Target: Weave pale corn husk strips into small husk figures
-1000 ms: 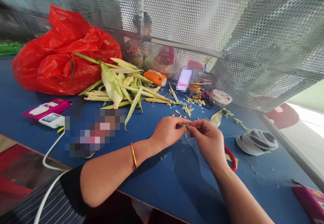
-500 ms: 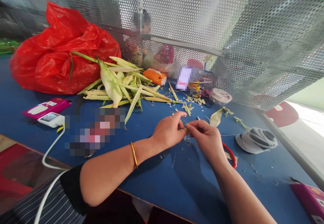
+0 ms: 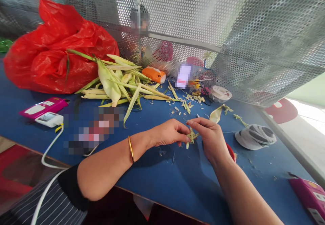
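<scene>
My left hand is closed, thumb and fingers pinching a small knotted piece of pale green corn husk above the blue table. Close on its right, the thumb and fingertips of my right hand press together at the top of this piece. A thin, light strand or tip pokes out there, too fine to name. From behind my right hand a pale thread runs towards a cone of white thread. Part of a red curved handle shows beside my right wrist.
Corn husks lie heaped before a red plastic bag. Husk scraps, an orange tissue pack, a lit phone and a tape roll sit near the perforated metal screen. A white cable crosses the left edge.
My left hand has turned and lowered slightly, so the knotted husk piece now shows more fully. My right fingertips have risen a little above it. The whole view has shifted slightly.
</scene>
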The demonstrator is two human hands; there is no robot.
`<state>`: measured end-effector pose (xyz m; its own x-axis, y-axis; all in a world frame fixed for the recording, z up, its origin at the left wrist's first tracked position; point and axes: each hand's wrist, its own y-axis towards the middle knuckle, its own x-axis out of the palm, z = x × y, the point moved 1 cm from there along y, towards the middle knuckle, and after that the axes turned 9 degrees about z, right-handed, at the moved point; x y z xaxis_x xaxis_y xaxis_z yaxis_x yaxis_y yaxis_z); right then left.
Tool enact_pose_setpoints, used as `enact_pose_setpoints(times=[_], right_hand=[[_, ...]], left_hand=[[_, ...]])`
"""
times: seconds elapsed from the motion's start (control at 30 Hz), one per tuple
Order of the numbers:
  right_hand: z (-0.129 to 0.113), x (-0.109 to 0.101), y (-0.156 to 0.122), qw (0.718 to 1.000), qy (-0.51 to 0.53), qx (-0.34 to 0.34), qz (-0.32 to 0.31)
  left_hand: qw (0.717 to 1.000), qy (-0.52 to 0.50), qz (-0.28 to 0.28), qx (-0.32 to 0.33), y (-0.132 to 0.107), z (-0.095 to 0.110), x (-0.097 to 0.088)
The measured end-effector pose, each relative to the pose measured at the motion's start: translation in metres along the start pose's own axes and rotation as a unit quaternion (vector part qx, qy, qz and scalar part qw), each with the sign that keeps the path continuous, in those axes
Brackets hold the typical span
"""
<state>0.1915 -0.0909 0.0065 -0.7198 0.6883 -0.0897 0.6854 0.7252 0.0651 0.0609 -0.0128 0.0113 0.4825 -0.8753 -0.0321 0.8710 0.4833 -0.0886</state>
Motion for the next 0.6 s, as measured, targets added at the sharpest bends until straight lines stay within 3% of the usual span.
enact_pose_setpoints(times=[0.37,0.6], right_hand=[[0.007,0.005,-0.004,0.998,0.004,-0.003,0.067],[0.010,0.009,-0.005,1.000,0.024,0.018,0.004]], left_hand=[[0.997,-0.049,-0.014,-0.062,0.000,0.000,0.000],[0.992,-0.082,-0.027,-0.097,0.000,-0.004,0.001]])
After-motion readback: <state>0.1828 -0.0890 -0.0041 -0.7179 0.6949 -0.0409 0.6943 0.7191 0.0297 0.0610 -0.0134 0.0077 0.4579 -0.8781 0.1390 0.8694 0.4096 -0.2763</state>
